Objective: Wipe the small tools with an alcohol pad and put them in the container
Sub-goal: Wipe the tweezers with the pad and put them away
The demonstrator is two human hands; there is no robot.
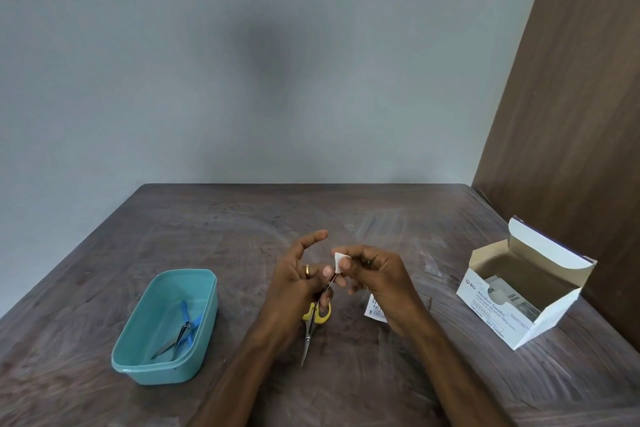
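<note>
Thin metal tool (329, 282) lies between your hands, slanting up toward the right.
Left hand (301, 279) pinches it; right hand (375, 274) pinches the white alcohol pad (338, 261) at its tip.

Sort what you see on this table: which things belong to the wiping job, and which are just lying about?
Part of the job:
pad, pinched in right hand
thin tool, held by left hand
scissors, on the table
tub with tools inside
swab box, open

Lying about:
torn wrapper
</note>
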